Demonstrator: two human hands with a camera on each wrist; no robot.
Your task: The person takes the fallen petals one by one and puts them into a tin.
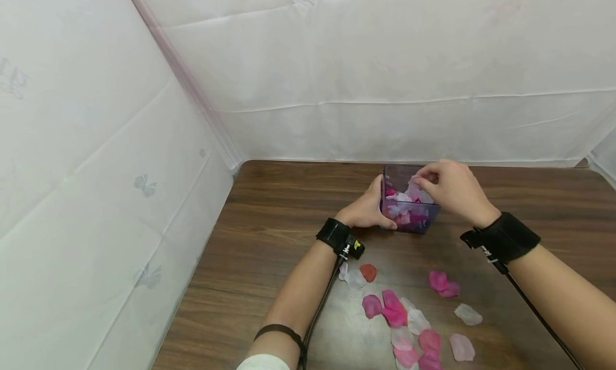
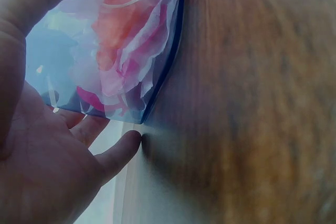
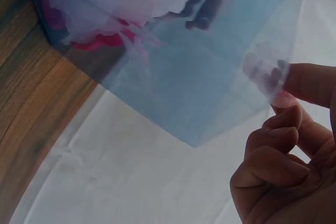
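1. In the head view, we are looking down at a brown wooden table (image 1: 289,209) with white sheeting (image 1: 385,65) hanging behind it and to its left. A clear, purple-tinted box (image 1: 410,205) is sitting near the table's far edge, about midway along it, partly filled with pink and white petals. Our left hand (image 1: 367,208) is cupping the box's left wall, fingers curled around it. Our right hand (image 1: 449,191) is hovering over the box's open top, pinching a pale petal (image 1: 416,182) between thumb and fingertips. Loose petals (image 1: 409,319) are lying scattered near the table's near edge.

2. In the left wrist view, the left hand (image 2: 37,145) is pressing against the box (image 2: 113,45), thumb over the top and fingers beneath a lower corner that is meeting the table (image 2: 252,98).

3. In the right wrist view, the right hand (image 3: 289,166) is pinching a translucent petal (image 3: 265,72) just beside the box (image 3: 173,66), its other fingers curling inward.
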